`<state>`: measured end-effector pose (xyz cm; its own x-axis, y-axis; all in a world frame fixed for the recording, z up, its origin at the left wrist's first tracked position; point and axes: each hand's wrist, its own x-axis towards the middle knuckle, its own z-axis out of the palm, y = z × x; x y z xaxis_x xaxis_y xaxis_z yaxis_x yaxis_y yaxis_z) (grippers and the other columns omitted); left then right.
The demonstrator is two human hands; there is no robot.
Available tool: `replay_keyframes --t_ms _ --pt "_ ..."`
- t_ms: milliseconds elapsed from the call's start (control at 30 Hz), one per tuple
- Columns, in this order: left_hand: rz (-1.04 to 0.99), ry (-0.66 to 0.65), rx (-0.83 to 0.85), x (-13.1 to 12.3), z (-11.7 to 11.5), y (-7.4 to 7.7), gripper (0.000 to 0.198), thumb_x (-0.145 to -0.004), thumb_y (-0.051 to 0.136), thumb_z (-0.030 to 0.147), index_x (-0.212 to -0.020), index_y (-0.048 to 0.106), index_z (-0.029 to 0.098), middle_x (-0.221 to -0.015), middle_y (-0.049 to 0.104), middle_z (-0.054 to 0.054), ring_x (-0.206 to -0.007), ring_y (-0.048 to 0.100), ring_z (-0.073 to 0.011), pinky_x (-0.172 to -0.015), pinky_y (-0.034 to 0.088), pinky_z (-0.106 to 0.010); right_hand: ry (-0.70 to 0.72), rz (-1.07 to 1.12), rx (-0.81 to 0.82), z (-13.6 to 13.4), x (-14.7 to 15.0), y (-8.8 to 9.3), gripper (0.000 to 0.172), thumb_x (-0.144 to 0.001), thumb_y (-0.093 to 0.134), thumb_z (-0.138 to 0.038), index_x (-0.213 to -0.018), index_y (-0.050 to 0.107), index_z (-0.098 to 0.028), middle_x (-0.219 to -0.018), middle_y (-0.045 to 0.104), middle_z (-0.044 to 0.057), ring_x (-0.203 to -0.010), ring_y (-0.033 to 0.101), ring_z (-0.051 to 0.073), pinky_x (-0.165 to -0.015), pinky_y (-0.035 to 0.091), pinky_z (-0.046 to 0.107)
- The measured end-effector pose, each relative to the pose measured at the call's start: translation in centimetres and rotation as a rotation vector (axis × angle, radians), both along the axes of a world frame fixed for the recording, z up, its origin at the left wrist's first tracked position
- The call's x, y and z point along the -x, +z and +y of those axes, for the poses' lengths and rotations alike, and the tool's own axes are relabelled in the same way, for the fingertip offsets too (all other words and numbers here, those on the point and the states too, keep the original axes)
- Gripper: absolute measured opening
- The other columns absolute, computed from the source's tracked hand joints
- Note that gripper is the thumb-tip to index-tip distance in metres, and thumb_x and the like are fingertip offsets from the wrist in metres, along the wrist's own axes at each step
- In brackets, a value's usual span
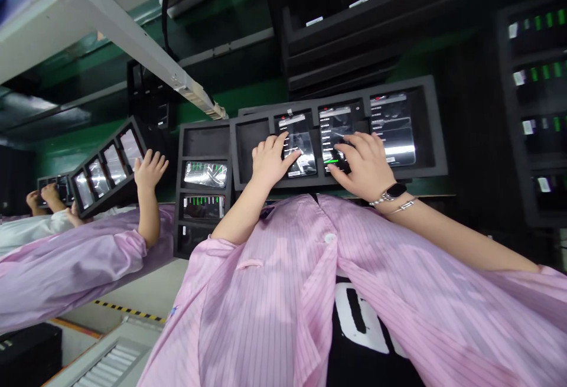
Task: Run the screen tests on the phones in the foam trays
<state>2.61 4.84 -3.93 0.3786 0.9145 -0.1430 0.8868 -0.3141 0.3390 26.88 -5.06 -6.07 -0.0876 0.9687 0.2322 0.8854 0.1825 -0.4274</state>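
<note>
My left hand [272, 162] lies on a lit smartphone [297, 146], with its fingers spread over the screen. My right hand [358, 165], with a black smartwatch [396, 191] and a thin bracelet at the wrist, rests on a second lit smartphone [335, 139] to the right. Both phones sit in compartments of a black foam tray [257, 177]. A third lit smartphone [393, 130] lies in the tray's rightmost compartment, touched by neither hand. My hands partly hide the lower parts of the two nearer screens.
A second black foam tray [204, 198] holding devices with green-lit bars stands left of my hands. A co-worker's hand [150, 169] is beside a tilted rack of phones [108, 165]. Black shelving [531, 109] with lit devices stands at right; a grey metal rail [133, 38] runs overhead at upper left.
</note>
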Motion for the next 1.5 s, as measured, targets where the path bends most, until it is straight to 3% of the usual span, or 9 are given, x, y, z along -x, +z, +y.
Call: replay_keyframes --t_ms 167,400,633,867,1000,1133,1233,1400,1500 --pt "-0.117 -0.078 0.023 1.6 -1.8 0.8 0.086 -0.096 0.046 0.072 -0.161 0.029 0.019 -0.151 0.053 -0.018 -0.137 0.050 -0.0350 -0.113 0.039 -0.051 -0.020 -0.018 0.032 -0.7 -0.6 0.6 0.045 -0.098 0.050 -0.050 -0.130 0.062 -0.019 -0.144 0.053 0.017 -0.143 0.039 0.039 -0.121 0.020 0.070" --pt "-0.115 -0.195 0.056 4.0 -6.1 1.8 0.070 -0.098 0.049 0.065 -0.152 0.045 0.020 -0.160 0.043 -0.019 -0.148 0.041 -0.0324 -0.121 0.034 -0.052 -0.029 -0.054 0.137 -3.9 -1.7 1.7 0.042 -0.098 0.053 -0.048 -0.128 0.066 -0.021 -0.156 0.041 0.019 -0.146 0.032 0.046 -0.116 0.019 0.079" --pt "-0.083 -0.185 0.047 4.1 -7.1 1.9 0.064 -0.097 0.051 0.065 -0.143 0.059 0.021 -0.165 0.034 -0.019 -0.152 0.032 -0.0376 -0.121 0.034 -0.057 -0.028 -0.091 0.183 -5.3 -2.0 1.9 0.047 -0.100 0.050 -0.053 -0.131 0.065 -0.022 -0.157 0.036 0.020 -0.143 0.034 0.048 -0.112 0.024 0.081" --pt "-0.023 -0.102 0.007 2.0 -2.0 1.1 0.073 -0.093 0.049 0.073 -0.145 0.058 0.022 -0.143 0.057 -0.018 -0.131 0.052 -0.0389 -0.112 0.043 -0.057 -0.144 -0.107 0.175 0.4 -3.2 1.2 0.050 -0.095 0.057 -0.064 -0.127 0.069 -0.027 -0.155 0.038 0.018 -0.137 0.036 0.053 -0.105 0.020 0.088" --pt "-0.212 0.013 -0.162 1.3 1.6 3.5 0.088 -0.091 0.042 0.080 -0.160 0.032 0.026 -0.147 0.053 -0.017 -0.134 0.052 -0.0350 -0.113 0.044 -0.051 -0.222 -0.093 0.000 4.4 -4.5 5.3 0.064 -0.098 0.051 -0.065 -0.148 0.053 -0.026 -0.167 0.022 0.017 -0.148 0.017 0.056 -0.111 0.016 0.084" --pt "-0.310 -0.002 -0.256 1.9 1.1 6.1 0.083 -0.094 0.039 0.078 -0.162 0.020 0.034 -0.158 0.043 -0.011 -0.146 0.043 -0.0319 -0.120 0.038 -0.051 -0.200 -0.104 -0.064 3.6 -4.4 8.8 0.064 -0.102 0.041 -0.063 -0.155 0.042 -0.027 -0.168 0.022 0.014 -0.150 0.020 0.052 -0.117 0.017 0.077" --pt "-0.295 -0.050 -0.200 2.3 -0.8 5.5 0.083 -0.095 0.038 0.077 -0.161 0.023 0.029 -0.158 0.043 -0.014 -0.147 0.042 -0.0310 -0.121 0.037 -0.050 -0.142 -0.087 0.005 1.4 -3.3 7.5 0.061 -0.101 0.045 -0.060 -0.153 0.044 -0.028 -0.164 0.030 0.015 -0.148 0.025 0.051 -0.117 0.019 0.078" --pt "-0.243 -0.093 -0.080 2.6 -3.6 1.9 0.084 -0.096 0.042 0.074 -0.156 0.035 0.016 -0.154 0.047 -0.022 -0.146 0.043 -0.0331 -0.122 0.036 -0.050 -0.056 -0.028 0.083 -1.5 -1.6 2.4 0.057 -0.099 0.050 -0.057 -0.143 0.053 -0.021 -0.158 0.038 0.020 -0.149 0.029 0.047 -0.116 0.022 0.078" --pt "-0.225 -0.110 -0.054 2.7 -4.6 0.7 0.080 -0.097 0.044 0.070 -0.154 0.038 0.015 -0.153 0.050 -0.021 -0.143 0.046 -0.0315 -0.121 0.036 -0.048 -0.041 -0.005 0.096 -2.2 -1.1 1.1 0.055 -0.099 0.050 -0.054 -0.142 0.054 -0.020 -0.157 0.041 0.019 -0.150 0.028 0.045 -0.118 0.020 0.076"
